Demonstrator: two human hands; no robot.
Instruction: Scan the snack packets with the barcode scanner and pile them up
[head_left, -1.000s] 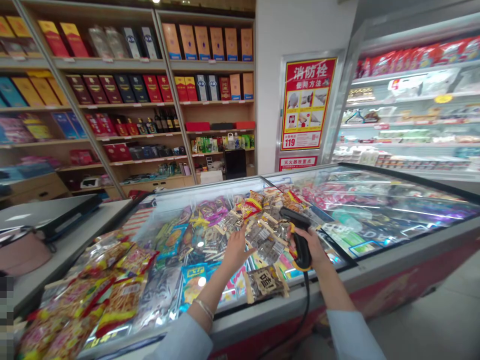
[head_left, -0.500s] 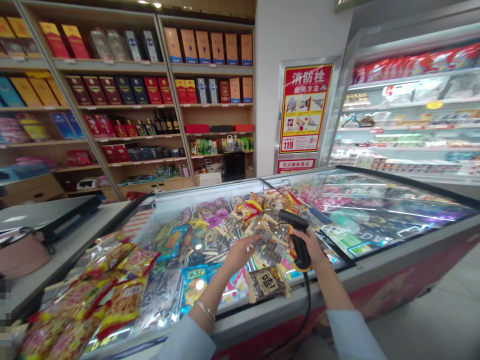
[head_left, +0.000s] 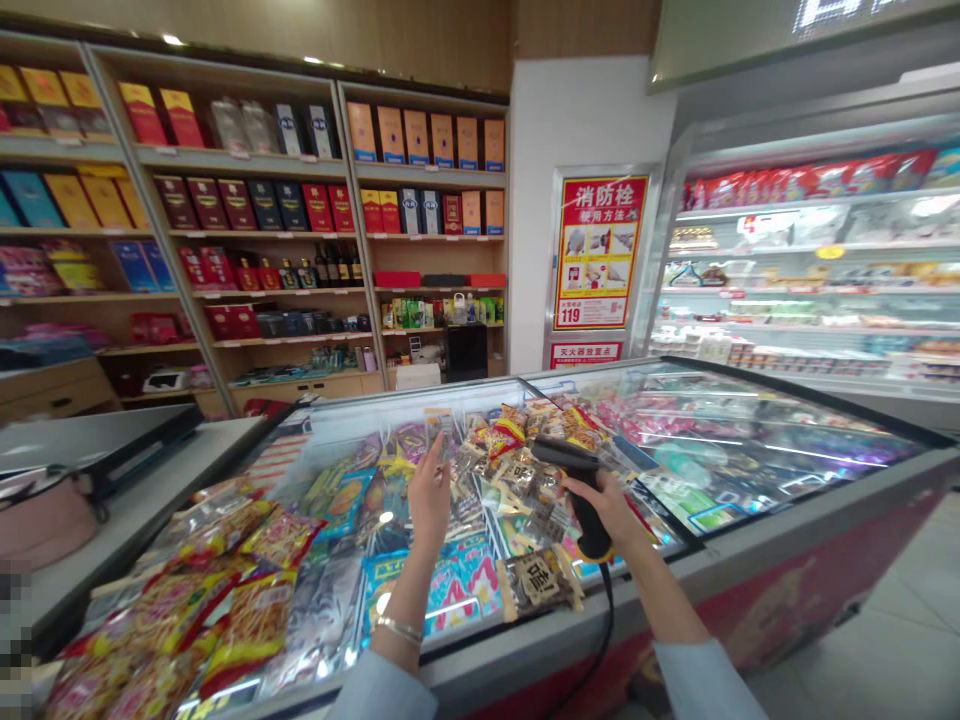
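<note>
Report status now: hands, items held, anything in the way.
Left hand pinching small packet. Right hand gripping black scanner, cord dangling at freezer front. Loose snack packets lie below; no obvious obstruction between scanner and small packet.

scanner point(head_left: 591, 522): black, yellow trim | sleeves point(head_left: 701, 682): pale blue | bracelet point(head_left: 399, 628): silver | front packet point(head_left: 538, 583): brown, cream ends, black lettering | snack bags point(head_left: 253, 622): red and yellow | sign point(head_left: 596, 252): red, yellow border, white lettering | pouch point(head_left: 43, 515): dull pink | freezer rim point(head_left: 720, 552): grey

Glossy glass tops the display case point(head_left: 787, 520); above it, a matt plastic scanner point(head_left: 590, 522); on its left, shiny plastic packets point(head_left: 259, 620); behind it, wood-look shelves point(head_left: 442, 257).
</note>
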